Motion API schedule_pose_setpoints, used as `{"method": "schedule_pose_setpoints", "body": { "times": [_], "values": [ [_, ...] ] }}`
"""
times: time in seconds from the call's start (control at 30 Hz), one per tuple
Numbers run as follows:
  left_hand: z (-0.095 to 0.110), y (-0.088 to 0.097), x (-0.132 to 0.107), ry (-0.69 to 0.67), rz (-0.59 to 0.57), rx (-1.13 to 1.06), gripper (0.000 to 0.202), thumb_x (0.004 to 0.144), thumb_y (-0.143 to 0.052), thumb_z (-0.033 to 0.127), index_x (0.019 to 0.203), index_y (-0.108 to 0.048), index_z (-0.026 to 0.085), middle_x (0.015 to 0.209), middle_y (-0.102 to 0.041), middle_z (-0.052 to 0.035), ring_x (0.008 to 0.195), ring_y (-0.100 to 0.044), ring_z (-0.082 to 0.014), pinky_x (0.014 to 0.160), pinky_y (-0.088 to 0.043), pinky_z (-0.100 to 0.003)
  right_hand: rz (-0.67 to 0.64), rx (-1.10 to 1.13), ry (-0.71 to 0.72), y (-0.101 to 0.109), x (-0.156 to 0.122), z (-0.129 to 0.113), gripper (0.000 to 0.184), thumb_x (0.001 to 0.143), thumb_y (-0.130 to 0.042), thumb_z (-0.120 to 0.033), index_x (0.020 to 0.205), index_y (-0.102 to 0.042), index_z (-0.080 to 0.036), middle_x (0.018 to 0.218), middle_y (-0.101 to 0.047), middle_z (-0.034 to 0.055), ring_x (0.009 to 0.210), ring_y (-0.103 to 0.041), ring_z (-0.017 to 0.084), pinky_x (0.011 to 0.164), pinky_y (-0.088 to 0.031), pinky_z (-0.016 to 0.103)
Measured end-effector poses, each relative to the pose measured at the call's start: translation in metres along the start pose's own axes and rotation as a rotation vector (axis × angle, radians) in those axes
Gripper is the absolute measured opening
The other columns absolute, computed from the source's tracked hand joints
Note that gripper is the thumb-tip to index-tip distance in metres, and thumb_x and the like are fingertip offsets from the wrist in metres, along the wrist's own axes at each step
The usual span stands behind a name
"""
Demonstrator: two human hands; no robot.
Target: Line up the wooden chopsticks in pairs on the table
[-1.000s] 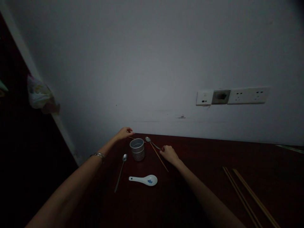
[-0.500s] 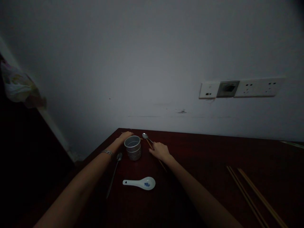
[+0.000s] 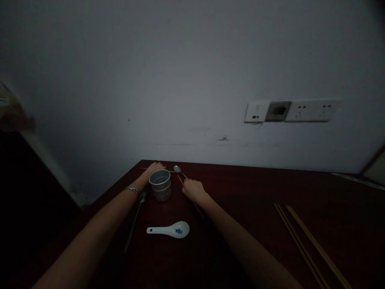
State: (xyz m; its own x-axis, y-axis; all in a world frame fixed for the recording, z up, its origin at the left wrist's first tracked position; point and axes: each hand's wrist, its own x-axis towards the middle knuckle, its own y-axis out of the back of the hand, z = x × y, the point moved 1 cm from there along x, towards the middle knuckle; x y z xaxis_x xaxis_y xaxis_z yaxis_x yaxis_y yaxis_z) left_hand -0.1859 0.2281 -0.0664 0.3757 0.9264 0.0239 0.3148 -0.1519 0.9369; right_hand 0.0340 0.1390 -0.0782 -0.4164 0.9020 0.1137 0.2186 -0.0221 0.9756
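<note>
The left hand [image 3: 155,166] lay at the far edge of the dark, reddish-brown wooden surface [image 3: 240,192], just behind a small round cup [image 3: 160,184]. Its fingers [image 3: 161,164] were stretched out flat over a thin wooden stick [image 3: 145,168], gripping nothing that showed. A slim metal bracelet [image 3: 131,189] circled that wrist.

The cup stood upright between the two hands. It was a short, pale grey cylinder with an open mouth and a faintly patterned lower band.

The right hand [image 3: 192,189] rested knuckles-up to the right of the cup. Its fingers [image 3: 185,185] were curled down onto a slender wooden chopstick [image 3: 198,209], which ran slantwise beneath the hand. In the dim light I could not tell whether they had closed on it. Just beyond them lay a short metal spoon [image 3: 177,169] with a shiny oval bowl.

A long-handled steel spoon [image 3: 135,218] lay beside the left forearm, thin and straight. Nearer the camera was a glossy white ceramic soup spoon [image 3: 168,230] with a blue mark in its bowl. Well apart to the right, several pale wooden chopsticks [image 3: 303,245] lay side by side. Behind it all, white sockets [image 3: 313,110] were set in the matt grey wall.
</note>
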Motion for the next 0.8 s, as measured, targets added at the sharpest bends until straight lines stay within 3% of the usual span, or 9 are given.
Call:
{"method": "schedule_pose_setpoints", "body": {
  "times": [0.2, 0.37, 0.6, 0.7, 0.8],
  "values": [
    [-0.011, -0.002, 0.0, -0.028, 0.079, 0.08, 0.02, 0.08, -0.048, 0.023, 0.091, -0.062, 0.013, 0.095, -0.063, -0.0155, 0.094, -0.056, -0.0242, 0.08, -0.036, -0.032, -0.002, 0.022, -0.015, 0.008, -0.014, 0.003, 0.028, 0.081, -0.041, -0.025, 0.099, -0.058, -0.011, 0.096, -0.064, 0.0156, 0.087, -0.062, 0.027, 0.071, -0.047, 0.036],
    [-0.027, 0.027, -0.014, 0.077, 0.115, 0.13, 0.021, 0.08, -0.046, 0.02, 0.092, -0.061, 0.012, 0.092, -0.064, -0.0165, 0.089, -0.057, -0.0251, 0.079, -0.036, -0.035, 0.038, 0.088, -0.025, 0.031, -0.033, 0.007, 0.029, 0.082, -0.04, -0.029, 0.097, -0.057, -0.011, 0.093, -0.064, 0.0159, 0.083, -0.062, 0.028, 0.066, -0.046, 0.035],
    [-0.049, 0.103, -0.049, 0.367, 0.322, 0.12, 0.025, 0.077, -0.041, 0.019, 0.094, -0.056, 0.01, 0.093, -0.062, -0.0171, 0.09, -0.055, -0.0268, 0.079, -0.035, -0.037, 0.209, 0.31, 0.044, 0.076, -0.068, 0.029, 0.021, 0.08, -0.045, -0.033, 0.08, -0.055, -0.015, 0.077, -0.063, 0.0084, 0.065, -0.058, 0.016, 0.053, -0.037, 0.023],
    [-0.048, 0.148, -0.061, 0.487, 0.533, 0.038, 0.025, 0.076, -0.042, 0.024, 0.091, -0.056, 0.01, 0.091, -0.061, -0.017, 0.092, -0.053, -0.0269, 0.079, -0.035, -0.037, 0.298, 0.48, 0.079, 0.099, -0.086, 0.048, 0.021, 0.079, -0.046, -0.032, 0.071, -0.054, -0.015, 0.065, -0.058, 0.0029, 0.056, -0.05, 0.011, 0.05, -0.033, 0.021],
    [-0.038, 0.197, -0.07, 0.548, 0.837, -0.168, 0.025, 0.077, -0.042, 0.026, 0.093, -0.055, 0.011, 0.091, -0.06, -0.0151, 0.091, -0.052, -0.025, 0.08, -0.035, -0.038, 0.374, 0.634, 0.06, 0.124, -0.107, 0.069, 0.026, 0.078, -0.046, -0.037, 0.065, -0.051, -0.014, 0.057, -0.051, -0.0006, 0.052, -0.045, 0.01, 0.049, -0.031, 0.021]
  ]
}}
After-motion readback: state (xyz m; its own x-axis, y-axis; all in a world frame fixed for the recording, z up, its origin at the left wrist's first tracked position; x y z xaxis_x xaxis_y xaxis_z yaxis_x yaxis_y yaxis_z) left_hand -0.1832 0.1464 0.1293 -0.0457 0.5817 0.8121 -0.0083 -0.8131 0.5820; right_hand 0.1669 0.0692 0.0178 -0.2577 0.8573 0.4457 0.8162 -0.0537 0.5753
